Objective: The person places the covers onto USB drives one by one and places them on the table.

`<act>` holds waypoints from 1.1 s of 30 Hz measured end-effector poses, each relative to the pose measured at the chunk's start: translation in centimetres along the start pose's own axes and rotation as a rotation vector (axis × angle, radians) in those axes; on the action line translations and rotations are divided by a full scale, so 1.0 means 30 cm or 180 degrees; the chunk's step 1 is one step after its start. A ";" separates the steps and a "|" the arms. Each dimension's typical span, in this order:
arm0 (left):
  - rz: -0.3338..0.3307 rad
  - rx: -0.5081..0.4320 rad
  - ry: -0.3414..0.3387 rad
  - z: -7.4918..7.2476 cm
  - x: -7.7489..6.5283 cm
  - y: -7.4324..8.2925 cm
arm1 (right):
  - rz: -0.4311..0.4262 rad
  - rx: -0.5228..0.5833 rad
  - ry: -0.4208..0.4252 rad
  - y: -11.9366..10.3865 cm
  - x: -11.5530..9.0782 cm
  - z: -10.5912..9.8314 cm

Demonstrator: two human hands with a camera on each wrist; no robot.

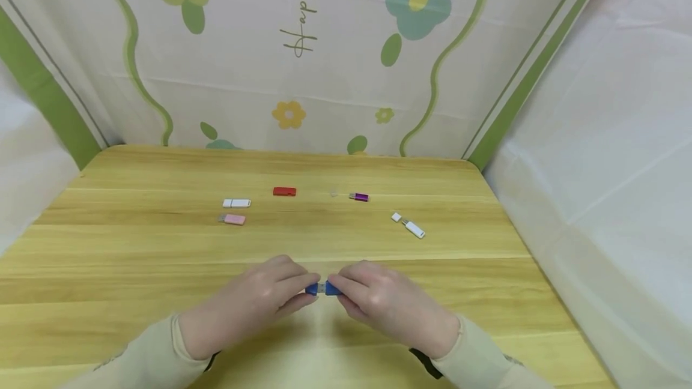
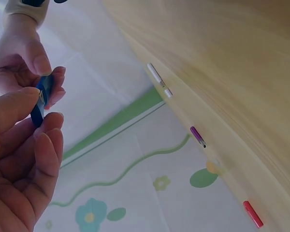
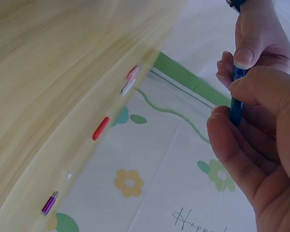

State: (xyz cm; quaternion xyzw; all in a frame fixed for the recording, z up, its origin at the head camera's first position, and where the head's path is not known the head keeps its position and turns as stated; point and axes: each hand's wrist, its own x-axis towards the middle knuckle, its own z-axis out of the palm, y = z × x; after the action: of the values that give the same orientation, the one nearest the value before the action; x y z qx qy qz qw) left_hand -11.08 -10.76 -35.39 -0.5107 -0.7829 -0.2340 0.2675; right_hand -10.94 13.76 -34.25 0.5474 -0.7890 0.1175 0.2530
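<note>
Above the near part of the table, two blue parts of a USB stick (image 1: 333, 288) are held end to end, a short metal plug showing between them. My left hand (image 1: 259, 293) pinches the left blue part between thumb and fingers. On the other side, my right hand (image 1: 391, 305) pinches the right blue part the same way. Which part is the cap I cannot tell. In the left wrist view the blue stick (image 2: 37, 113) is gripped near the fingertips; the right wrist view shows it (image 3: 236, 108) partly hidden by fingers.
Farther back on the wooden table (image 1: 135, 245) lie a white USB stick (image 1: 236, 203), a pink one (image 1: 234, 220), a red one (image 1: 284, 191), a purple one (image 1: 359, 197) and a white one (image 1: 414, 229) beside its cap (image 1: 396, 217). A small clear piece (image 1: 333, 193) lies near the purple stick.
</note>
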 end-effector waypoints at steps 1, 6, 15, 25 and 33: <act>0.0009 -0.0002 0.0008 0.001 0.000 0.001 | -0.0004 0.0001 0.0009 -0.001 0.000 0.000; 0.0027 -0.0027 0.0038 0.003 0.001 0.003 | 0.0041 0.0037 -0.0019 0.001 0.001 -0.005; 0.0028 0.0016 0.0009 0.000 -0.002 -0.002 | 0.0199 0.0113 -0.0151 0.001 0.002 -0.004; 0.0037 0.0034 0.0001 -0.009 0.004 -0.004 | 0.0210 0.0152 -0.0094 0.000 0.013 -0.006; 0.0028 0.0014 -0.0110 -0.011 -0.003 -0.002 | 0.0327 0.0198 -0.0158 -0.002 0.011 0.002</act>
State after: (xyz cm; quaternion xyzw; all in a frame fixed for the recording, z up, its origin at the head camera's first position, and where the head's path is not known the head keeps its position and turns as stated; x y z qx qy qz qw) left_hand -11.04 -11.04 -35.21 -0.5176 -0.7856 -0.2222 0.2560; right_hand -10.99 13.45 -34.14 0.5165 -0.8181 0.1412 0.2099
